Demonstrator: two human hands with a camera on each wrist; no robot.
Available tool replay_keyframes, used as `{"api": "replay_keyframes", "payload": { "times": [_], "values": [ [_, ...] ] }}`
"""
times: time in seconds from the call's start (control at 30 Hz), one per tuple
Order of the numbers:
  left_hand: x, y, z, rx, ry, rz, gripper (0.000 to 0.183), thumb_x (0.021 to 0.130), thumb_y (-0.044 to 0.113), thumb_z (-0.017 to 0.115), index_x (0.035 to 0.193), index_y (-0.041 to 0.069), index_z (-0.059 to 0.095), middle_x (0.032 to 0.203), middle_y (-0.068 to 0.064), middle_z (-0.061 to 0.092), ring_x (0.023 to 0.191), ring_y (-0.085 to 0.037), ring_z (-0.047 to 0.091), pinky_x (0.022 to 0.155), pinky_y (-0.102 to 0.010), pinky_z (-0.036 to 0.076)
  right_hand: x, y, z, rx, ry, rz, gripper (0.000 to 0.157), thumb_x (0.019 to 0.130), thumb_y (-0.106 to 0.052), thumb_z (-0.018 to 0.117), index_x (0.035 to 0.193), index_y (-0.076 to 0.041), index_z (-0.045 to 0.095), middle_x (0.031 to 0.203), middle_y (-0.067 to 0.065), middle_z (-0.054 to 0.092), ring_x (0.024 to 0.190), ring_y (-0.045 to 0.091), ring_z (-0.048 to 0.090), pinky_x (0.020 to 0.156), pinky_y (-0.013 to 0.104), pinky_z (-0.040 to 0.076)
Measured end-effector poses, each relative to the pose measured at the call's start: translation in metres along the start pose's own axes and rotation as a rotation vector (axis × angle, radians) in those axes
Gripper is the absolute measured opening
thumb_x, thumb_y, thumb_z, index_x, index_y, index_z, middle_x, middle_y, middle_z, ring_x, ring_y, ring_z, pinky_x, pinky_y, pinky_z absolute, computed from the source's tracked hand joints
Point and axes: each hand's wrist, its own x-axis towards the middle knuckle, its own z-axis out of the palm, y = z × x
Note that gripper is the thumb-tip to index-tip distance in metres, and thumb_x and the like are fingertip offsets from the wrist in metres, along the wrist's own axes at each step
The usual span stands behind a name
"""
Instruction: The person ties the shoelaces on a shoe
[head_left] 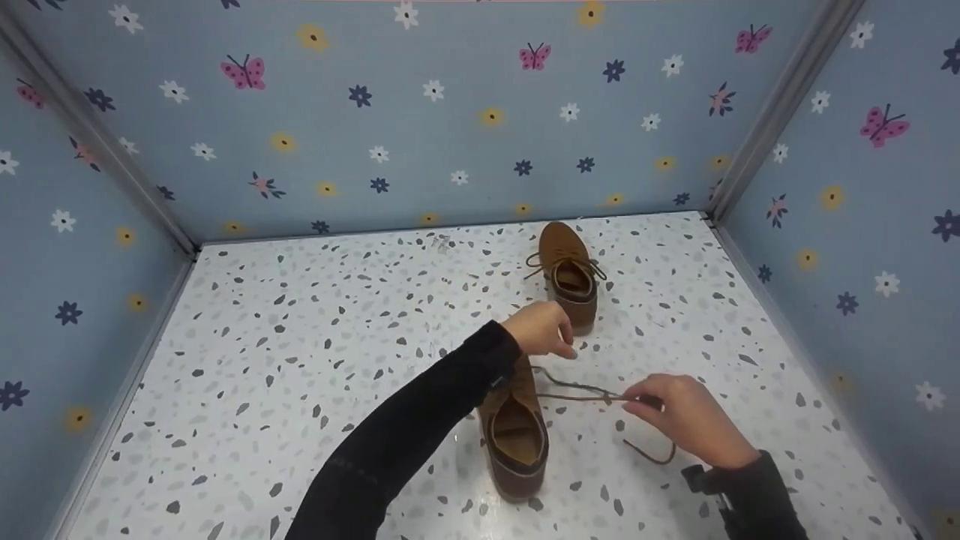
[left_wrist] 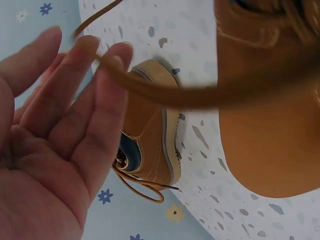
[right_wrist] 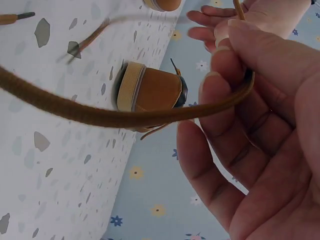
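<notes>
A brown lace-up shoe (head_left: pixel 516 435) stands on the speckled surface, toe pointing away, its front partly hidden by my left forearm. My right hand (head_left: pixel 679 412), to the right of this shoe, pinches the brown shoelace (head_left: pixel 577 397) between thumb and fingers. Two strands run from the shoe to that hand, and a loose end curls below it. Above the shoe's toe is my left hand (head_left: pixel 538 330). Its fingers (left_wrist: pixel 107 85) are loosely extended in the left wrist view, with a blurred strand of lace passing across the fingertips and no thumb closed over it.
A matching brown shoe (head_left: pixel 576 307) stands farther back with its lace tied in a bow. Blue panels (head_left: pixel 450 135) patterned with flowers and butterflies rise at the back and both sides of the white speckled surface (head_left: pixel 300 360).
</notes>
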Motion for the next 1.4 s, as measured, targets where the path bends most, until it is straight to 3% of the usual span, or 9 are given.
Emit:
{"api": "replay_keyframes", "payload": {
  "times": [0.1, 0.2, 0.37, 0.57, 0.77, 0.97, 1.13, 1.3, 1.4],
  "values": [
    [-0.011, -0.013, -0.006, -0.011, 0.03, -0.025, 0.021, 0.087, 0.027, 0.078, 0.098, 0.008, 0.078, 0.096, -0.002, 0.072, 0.085, -0.016, 0.064, 0.078, -0.027, 0.051, 0.001, 0.0, 0.001, -0.005, 0.019, -0.02, 0.008, 0.086, -0.014, 0.078, 0.092, -0.018, 0.076, 0.084, -0.015, 0.067, 0.074, 0.002, 0.061, 0.068, 0.029, 0.053],
    [-0.03, -0.028, -0.015, -0.093, 0.122, -0.037, 0.019, 0.089, 0.026, 0.077, 0.095, 0.008, 0.077, 0.092, -0.002, 0.072, 0.083, -0.017, 0.065, 0.077, -0.029, 0.051, 0.002, 0.001, 0.002, -0.031, 0.069, -0.037, 0.011, 0.083, -0.012, 0.08, 0.09, -0.018, 0.076, 0.084, -0.016, 0.063, 0.078, 0.005, 0.06, 0.071, 0.031, 0.052],
    [-0.074, -0.056, -0.02, -0.186, 0.267, -0.034, 0.017, 0.09, 0.026, 0.075, 0.093, 0.01, 0.075, 0.086, 0.001, 0.07, 0.077, -0.013, 0.064, 0.075, -0.03, 0.052, 0.004, 0.004, 0.002, -0.1, 0.17, -0.045, 0.017, 0.078, -0.007, 0.084, 0.086, -0.018, 0.075, 0.081, -0.012, 0.055, 0.078, 0.01, 0.053, 0.067, 0.03, 0.047],
    [-0.133, -0.09, -0.002, -0.294, 0.403, -0.075, 0.01, 0.09, 0.024, 0.074, 0.087, 0.015, 0.074, 0.081, 0.001, 0.07, 0.071, -0.012, 0.062, 0.067, -0.032, 0.052, 0.01, 0.001, -0.009, -0.205, 0.198, -0.014, 0.013, 0.082, -0.011, 0.082, 0.089, -0.018, 0.074, 0.068, -0.013, 0.051, 0.057, 0.004, 0.044, 0.051, 0.026, 0.038],
    [-0.172, -0.103, 0.019, -0.355, 0.49, -0.085, 0.01, 0.089, 0.023, 0.076, 0.084, 0.014, 0.073, 0.076, 0.007, 0.067, 0.068, -0.01, 0.062, 0.063, -0.029, 0.051, 0.042, -0.013, -0.026, -0.295, 0.279, -0.143, 0.009, 0.084, -0.01, 0.08, 0.09, -0.01, 0.073, 0.063, -0.003, 0.064, 0.049, 0.009, 0.051, 0.047, 0.03, 0.042],
    [-0.187, -0.098, 0.028, -0.355, 0.504, -0.057, 0.009, 0.088, 0.024, 0.077, 0.083, 0.017, 0.074, 0.076, 0.01, 0.067, 0.067, -0.009, 0.06, 0.061, -0.026, 0.05, 0.114, -0.049, -0.026, -0.15, 0.289, -0.371, 0.011, 0.086, -0.005, 0.077, 0.096, -0.007, 0.074, 0.087, 0.005, 0.074, 0.068, 0.018, 0.068, 0.061, 0.035, 0.055],
    [-0.186, -0.094, 0.031, -0.362, 0.428, -0.027, 0.006, 0.088, 0.024, 0.077, 0.086, 0.019, 0.074, 0.079, 0.013, 0.068, 0.069, -0.008, 0.063, 0.064, -0.027, 0.053, 0.169, -0.089, -0.005, -0.059, 0.142, -0.473, 0.018, 0.091, -0.011, 0.073, 0.109, -0.009, 0.074, 0.1, 0.005, 0.074, 0.082, 0.02, 0.07, 0.072, 0.037, 0.056],
    [-0.187, -0.093, 0.034, -0.349, 0.36, -0.015, 0.005, 0.089, 0.021, 0.076, 0.086, 0.017, 0.074, 0.08, 0.012, 0.069, 0.072, -0.01, 0.065, 0.066, -0.028, 0.053, 0.194, -0.115, 0.018, -0.098, -0.119, -0.443, 0.055, 0.095, -0.019, 0.069, 0.146, -0.018, 0.049, 0.121, 0.003, 0.069, 0.076, 0.023, 0.065, 0.069, 0.036, 0.053],
    [-0.185, -0.091, 0.039, -0.344, 0.331, 0.009, 0.005, 0.09, 0.019, 0.075, 0.087, 0.015, 0.074, 0.081, 0.011, 0.069, 0.072, -0.011, 0.065, 0.064, -0.027, 0.053, 0.196, -0.106, 0.022, -0.124, -0.145, -0.357, 0.052, 0.096, -0.017, 0.068, 0.144, -0.018, 0.051, 0.114, 0.004, 0.071, 0.073, 0.023, 0.063, 0.065, 0.036, 0.051]
  ]
}}
